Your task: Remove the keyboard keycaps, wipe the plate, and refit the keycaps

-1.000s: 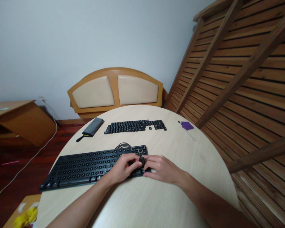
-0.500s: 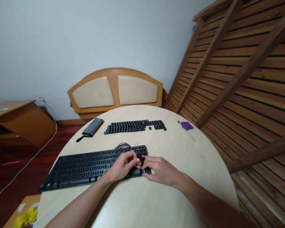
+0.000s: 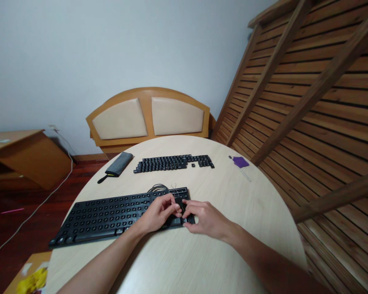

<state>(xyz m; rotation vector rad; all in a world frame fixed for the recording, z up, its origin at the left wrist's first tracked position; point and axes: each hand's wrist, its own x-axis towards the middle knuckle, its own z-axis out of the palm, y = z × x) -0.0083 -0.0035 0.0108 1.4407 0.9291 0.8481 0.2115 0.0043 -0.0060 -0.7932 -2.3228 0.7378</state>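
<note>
A black keyboard (image 3: 101, 215) with most of its keycaps off lies on the table in front of me, a few large caps still along its bottom row. Over its right end, my left hand (image 3: 161, 211) pinches a keycap puller (image 3: 178, 201), a dark body with thin wire prongs pointing up and away. My right hand (image 3: 204, 218) has curled fingers at the puller's right side, its thumb lower, by the keyboard's right edge. What lies between the fingertips is partly hidden. Farther back, removed black keycaps (image 3: 161, 163) sit in keyboard order, with one loose keycap (image 3: 193, 165) apart.
A grey pouch (image 3: 119, 164) lies at the table's back left. On the right are a purple cloth (image 3: 241, 162) and a thin clear stick (image 3: 244, 174). The keyboard's coiled cable (image 3: 158, 188) rests behind it. A slatted wooden panel (image 3: 313, 102) leans along the right.
Almost nothing differs. Both hands keep their place at the keyboard's right end, and the puller tilts very slightly left. The whole view has shifted a little.
</note>
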